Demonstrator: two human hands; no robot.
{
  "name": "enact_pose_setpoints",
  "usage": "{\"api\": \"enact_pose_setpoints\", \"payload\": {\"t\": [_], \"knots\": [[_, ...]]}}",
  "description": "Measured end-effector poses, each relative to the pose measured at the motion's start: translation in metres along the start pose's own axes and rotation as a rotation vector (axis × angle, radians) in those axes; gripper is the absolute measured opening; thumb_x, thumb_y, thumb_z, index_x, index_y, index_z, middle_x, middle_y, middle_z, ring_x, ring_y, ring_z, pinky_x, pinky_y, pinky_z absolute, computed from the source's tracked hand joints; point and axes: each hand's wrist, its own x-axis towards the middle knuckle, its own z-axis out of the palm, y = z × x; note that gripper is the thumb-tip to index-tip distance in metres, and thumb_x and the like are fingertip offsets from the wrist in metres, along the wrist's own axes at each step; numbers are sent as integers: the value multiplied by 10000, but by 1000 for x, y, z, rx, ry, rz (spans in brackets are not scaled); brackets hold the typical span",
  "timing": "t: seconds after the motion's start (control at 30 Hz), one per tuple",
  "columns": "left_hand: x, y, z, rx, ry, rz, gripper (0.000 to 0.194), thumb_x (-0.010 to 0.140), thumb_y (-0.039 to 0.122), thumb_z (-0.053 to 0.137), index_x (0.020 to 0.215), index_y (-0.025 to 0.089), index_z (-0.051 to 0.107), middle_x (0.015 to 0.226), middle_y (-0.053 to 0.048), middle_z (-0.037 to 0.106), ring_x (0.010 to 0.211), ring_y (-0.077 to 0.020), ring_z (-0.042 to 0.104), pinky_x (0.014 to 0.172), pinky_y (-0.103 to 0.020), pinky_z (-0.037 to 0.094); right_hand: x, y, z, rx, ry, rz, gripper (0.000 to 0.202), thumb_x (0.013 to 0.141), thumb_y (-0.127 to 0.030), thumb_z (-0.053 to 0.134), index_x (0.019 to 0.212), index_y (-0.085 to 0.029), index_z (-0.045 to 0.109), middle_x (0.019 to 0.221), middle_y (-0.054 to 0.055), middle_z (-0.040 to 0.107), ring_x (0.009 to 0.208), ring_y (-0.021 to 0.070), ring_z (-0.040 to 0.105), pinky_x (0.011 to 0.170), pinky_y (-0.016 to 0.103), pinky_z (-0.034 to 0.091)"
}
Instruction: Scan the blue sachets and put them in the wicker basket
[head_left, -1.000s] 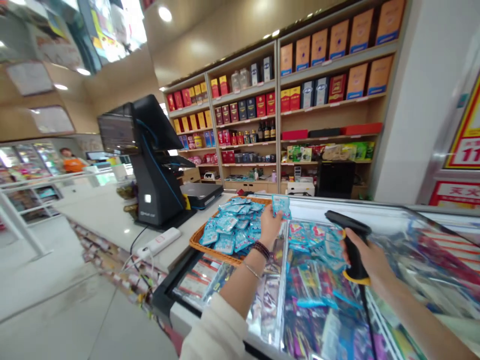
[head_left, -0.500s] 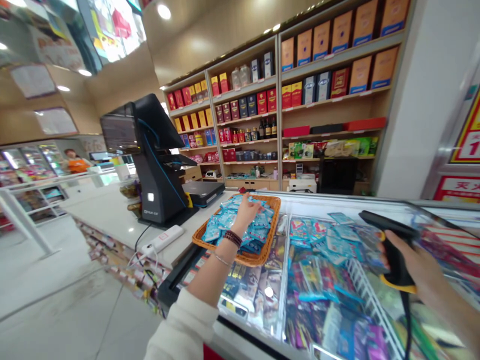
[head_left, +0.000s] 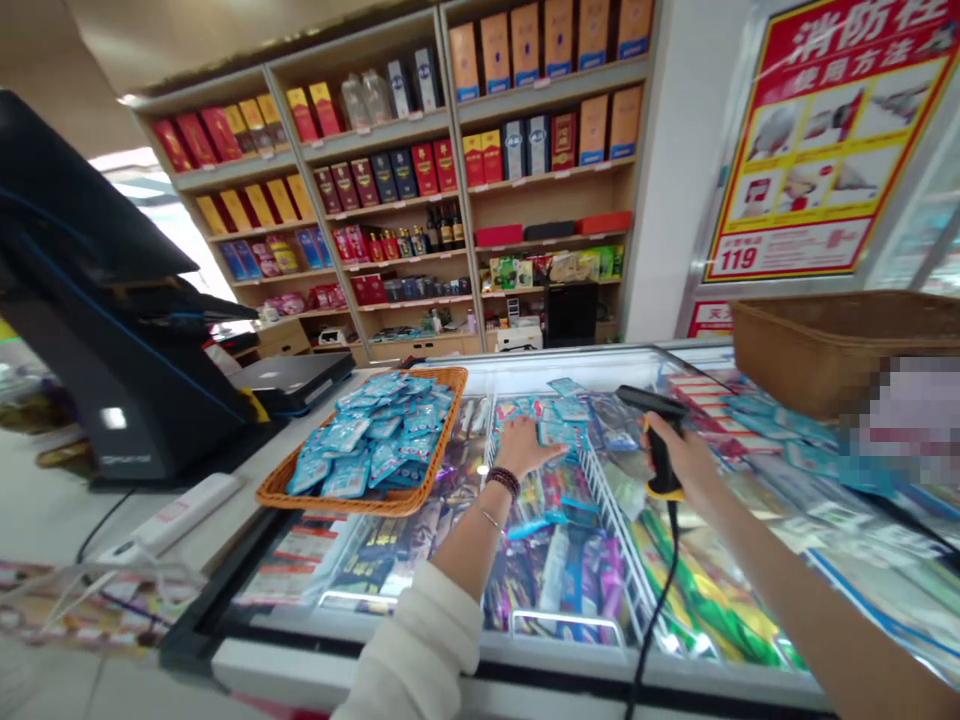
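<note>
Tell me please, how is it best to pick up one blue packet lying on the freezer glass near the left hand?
Probably pinch a free edge of a blue packet from above: it lies flat on the freezer lid, so only edges lift. The left hand rests on them; the right hand holds the scanner.

Tall wooden shelves (head_left: pixel 450 190) line the back wall, stacked with red, yellow and orange boxes and a row of bottles. A red and yellow poster (head_left: pixel 817 140) hangs on the right. Daylight glares through at the left behind a black monitor (head_left: pixel 82 300).
</note>
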Motion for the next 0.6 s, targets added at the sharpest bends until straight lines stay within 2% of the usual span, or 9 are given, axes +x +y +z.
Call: {"api": "enact_pose_setpoints", "payload": {"t": [0.1,0.17,0.23,0.33,0.43,0.5,0.6], "knots": [[-5,7,16,124,31,-30,456,606,389,888,961,204,669,1203,-160,690,1243,-379,556,1095,-493,383,-5,1,10,20,-55,-14,426,709,-584,744,830,-196,620,593,-18,579,396,121,506,348,253,403],[-7,9,20,98,61,-21,340,722,333,817,1009,209,685,1141,-137,712,1169,-340,600,1069,-478,396,-10,1,15,33,-97,-18,453,699,-598,761,833,-190,618,580,-24,577,393,114,505,343,244,395],[-8,8,20,55,80,19,206,791,291,756,976,214,705,1072,-113,727,1105,-307,624,1052,-462,404,-15,2,20,33,-141,-22,468,693,-612,771,815,-190,608,562,-28,573,387,107,500,340,235,389],[-8,7,15,35,149,88,86,794,258,755,860,219,717,1039,-88,718,1126,-286,603,1091,-464,366,-20,4,25,21,-183,-21,487,681,-632,780,782,-196,589,550,-30,570,373,98,490,325,228,377],[-7,6,10,-14,268,110,78,795,247,754,855,219,712,1100,-82,699,1187,-279,577,1122,-467,349,-24,4,27,16,-183,-10,507,663,-650,788,769,-200,578,555,-32,571,369,94,491,315,224,380],[-6,4,11,-161,270,66,77,842,259,704,900,210,695,1018,-76,709,1056,-251,650,1034,-434,450,-25,3,28,16,-183,-13,520,654,-663,787,767,-202,575,559,-34,572,369,91,487,315,223,384],[-3,0,16,-477,156,-70,128,905,306,629,959,194,659,780,-33,689,721,-187,697,780,-350,569,-26,4,29,-13,-199,-28,519,665,-673,771,761,-204,571,559,-33,571,368,93,489,321,228,385]]}}
